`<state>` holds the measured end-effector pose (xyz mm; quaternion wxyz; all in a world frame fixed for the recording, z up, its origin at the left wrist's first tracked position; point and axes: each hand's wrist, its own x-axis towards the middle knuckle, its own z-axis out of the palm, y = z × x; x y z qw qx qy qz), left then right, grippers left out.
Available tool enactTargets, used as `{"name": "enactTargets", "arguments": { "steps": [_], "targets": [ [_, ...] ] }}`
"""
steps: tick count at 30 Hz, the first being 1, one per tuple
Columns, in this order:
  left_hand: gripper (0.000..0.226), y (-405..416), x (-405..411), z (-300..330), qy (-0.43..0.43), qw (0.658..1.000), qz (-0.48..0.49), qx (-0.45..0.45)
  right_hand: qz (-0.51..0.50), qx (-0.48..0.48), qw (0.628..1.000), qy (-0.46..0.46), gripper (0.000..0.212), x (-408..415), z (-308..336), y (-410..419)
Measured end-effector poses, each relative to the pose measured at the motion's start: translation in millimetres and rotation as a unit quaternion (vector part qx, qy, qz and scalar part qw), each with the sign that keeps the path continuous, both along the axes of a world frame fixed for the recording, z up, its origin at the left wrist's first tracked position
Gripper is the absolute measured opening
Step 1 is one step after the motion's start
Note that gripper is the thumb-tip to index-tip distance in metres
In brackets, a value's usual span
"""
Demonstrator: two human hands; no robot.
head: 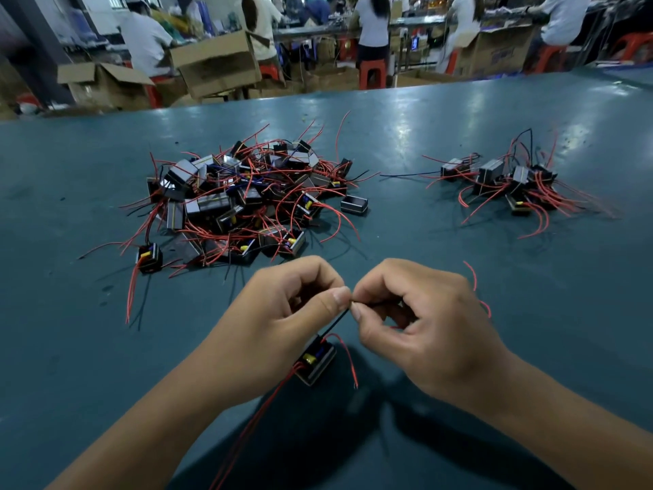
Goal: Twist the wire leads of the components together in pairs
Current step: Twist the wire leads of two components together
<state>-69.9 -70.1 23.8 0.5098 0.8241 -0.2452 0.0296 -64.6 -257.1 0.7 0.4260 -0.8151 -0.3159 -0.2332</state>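
At lower centre of the frame, the left hand (pixel 300 305) and right hand (pixel 417 320) meet fingertip to fingertip, both curled and pinching the black lead (pixel 335 321) of a small transformer (pixel 315 360) hanging below, likely for twisting. The unsorted pile (pixel 243 203) sits upper left; a smaller group (pixel 509 182), probably finished, upper right.

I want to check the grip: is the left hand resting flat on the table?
No, the left hand is raised above the table, and it pinches a black wire with the right hand.
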Motion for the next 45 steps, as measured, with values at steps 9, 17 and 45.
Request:
{"name": "enactTargets", "arguments": {
  "steps": [9, 17, 45],
  "targets": [
    [0.012, -15.2, -1.8, -6.3, 0.091, 0.982, 0.120, -0.110, 0.007, 0.028, 0.996, 0.084, 0.010, -1.0, 2.5, 2.2],
    [0.013, 3.1, 9.9, -14.9, 0.112, 0.994, 0.004, -0.010, 0.044, 0.091, 0.964, 0.244, 0.014, 10.2, 3.3, -4.1],
    [0.028, 24.6, 4.8, 10.3, -0.007, 0.967, -0.212, 0.139, 0.045, -0.326, 0.944, 0.009, 0.025, 2.4, 8.7, -13.7]
  ]
}}
